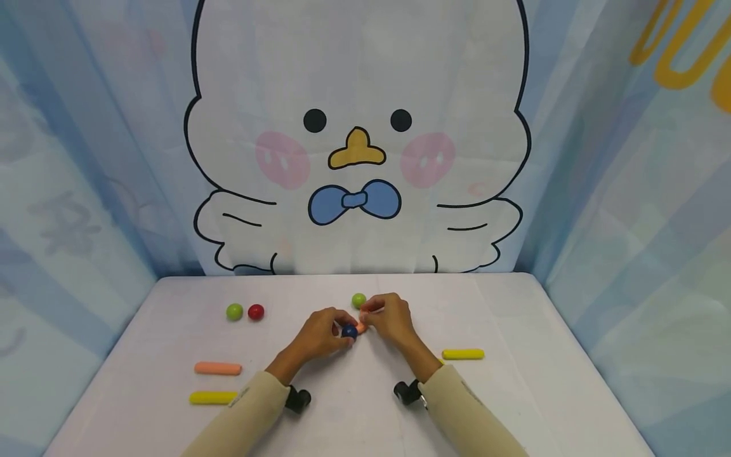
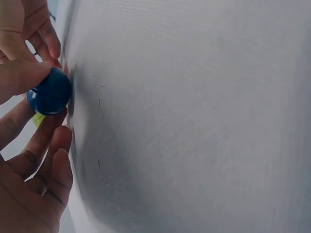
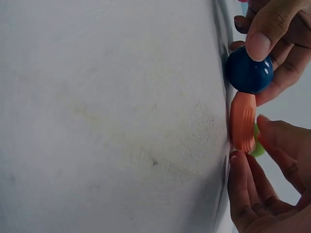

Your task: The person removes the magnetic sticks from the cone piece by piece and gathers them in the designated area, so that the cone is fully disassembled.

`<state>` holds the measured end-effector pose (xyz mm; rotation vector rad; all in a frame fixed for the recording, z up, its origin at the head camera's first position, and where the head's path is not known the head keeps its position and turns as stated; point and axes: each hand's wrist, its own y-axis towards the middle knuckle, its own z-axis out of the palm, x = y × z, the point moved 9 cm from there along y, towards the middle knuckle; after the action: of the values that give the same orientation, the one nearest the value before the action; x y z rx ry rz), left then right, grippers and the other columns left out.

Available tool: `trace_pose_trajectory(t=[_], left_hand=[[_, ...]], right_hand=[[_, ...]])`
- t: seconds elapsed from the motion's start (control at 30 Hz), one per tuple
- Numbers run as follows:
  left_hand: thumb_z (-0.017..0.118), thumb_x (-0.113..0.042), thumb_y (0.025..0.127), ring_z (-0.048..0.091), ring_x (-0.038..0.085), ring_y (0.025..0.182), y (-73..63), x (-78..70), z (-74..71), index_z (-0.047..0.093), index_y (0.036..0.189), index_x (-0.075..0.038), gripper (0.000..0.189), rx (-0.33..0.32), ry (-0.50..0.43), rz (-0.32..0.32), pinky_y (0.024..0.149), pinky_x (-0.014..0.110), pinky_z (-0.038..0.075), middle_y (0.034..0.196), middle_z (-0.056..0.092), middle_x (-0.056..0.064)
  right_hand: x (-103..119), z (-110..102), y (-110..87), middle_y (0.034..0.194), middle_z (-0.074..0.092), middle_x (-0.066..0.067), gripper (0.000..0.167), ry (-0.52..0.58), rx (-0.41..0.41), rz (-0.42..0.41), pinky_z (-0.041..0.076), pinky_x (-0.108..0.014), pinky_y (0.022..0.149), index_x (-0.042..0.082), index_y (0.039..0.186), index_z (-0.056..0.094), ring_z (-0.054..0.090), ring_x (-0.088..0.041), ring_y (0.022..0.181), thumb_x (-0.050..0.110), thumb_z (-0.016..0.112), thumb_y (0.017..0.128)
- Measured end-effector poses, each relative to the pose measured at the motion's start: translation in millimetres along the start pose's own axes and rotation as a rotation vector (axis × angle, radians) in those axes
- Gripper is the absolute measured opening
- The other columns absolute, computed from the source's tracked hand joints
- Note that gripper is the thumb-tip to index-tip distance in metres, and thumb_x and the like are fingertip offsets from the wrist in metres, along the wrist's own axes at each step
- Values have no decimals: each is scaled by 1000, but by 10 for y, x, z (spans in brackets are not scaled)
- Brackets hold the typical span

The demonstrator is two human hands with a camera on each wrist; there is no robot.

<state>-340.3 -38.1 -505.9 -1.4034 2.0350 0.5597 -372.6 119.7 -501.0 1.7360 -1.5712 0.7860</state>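
Note:
Between the thumb and fingers of my left hand (image 1: 322, 334) is a glossy blue ball (image 1: 349, 332), low over the white table. My right hand (image 1: 391, 317) pinches a short orange stick (image 3: 243, 121) near its lower end in the right wrist view. That stick's other end meets the ball (image 3: 249, 73). Seen from the left wrist, the thumb presses one side of the ball (image 2: 51, 92), and most of the stick is hidden. Just behind the right fingertips sits a green ball (image 1: 358, 300).
Farther left on the table (image 1: 320, 412) lie another green ball (image 1: 234, 311) and a red ball (image 1: 256, 312). An orange stick (image 1: 218, 368) and a yellow stick (image 1: 212, 398) lie near the left sleeve. Another yellow stick (image 1: 463, 354) is right of the right wrist.

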Motion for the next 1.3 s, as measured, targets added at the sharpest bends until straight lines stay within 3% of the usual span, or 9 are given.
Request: trace_pose_trajectory(t=[0.27,0.47,0.8,0.97,1.17,1.3], left_hand=[[90,-19,86,55,14,85,-13,-11,-5,78,113,-16,29,-20,10,-4,77,28,48,100,70,-4],[90,-10,84,59,14,83,-32,-51,-42,79,111,-12,30,-49,30,32,74,28,48,101,74,-1],[83,4,86,67,16,97,-173,1,-91,78,115,-13,34,-25,-71,-11,95,43,57,114,76,2],[82,3,88,65,16,103,-311,54,-220,77,118,-20,37,-61,-111,-54,98,43,58,119,73,-2],[83,3,88,67,15,103,-481,78,-481,77,119,-23,40,-132,-104,-36,85,28,57,115,69,-4],[84,0,87,67,15,103,-568,134,-674,77,121,-24,42,-175,-75,-44,84,24,57,115,69,-4]], right_hand=[[-27,35,27,93,82,1,13,-39,-7,50,52,-35,81,16,95,85,70,-13,86,12,89,83],[-11,45,22,90,82,2,11,-48,-25,50,51,-35,81,16,93,85,69,-13,86,14,90,83],[-22,55,24,90,81,4,10,-56,-31,77,50,-36,82,18,91,84,67,-14,87,13,89,84],[-27,50,4,91,80,3,12,-33,-34,101,49,-35,81,17,92,84,66,-16,86,13,90,83],[-21,63,-26,94,79,1,14,-6,-26,123,50,-35,83,16,95,83,65,-17,89,12,90,83],[-8,52,-24,93,80,2,14,-7,-33,105,50,-35,83,15,95,84,65,-16,88,12,90,82]])
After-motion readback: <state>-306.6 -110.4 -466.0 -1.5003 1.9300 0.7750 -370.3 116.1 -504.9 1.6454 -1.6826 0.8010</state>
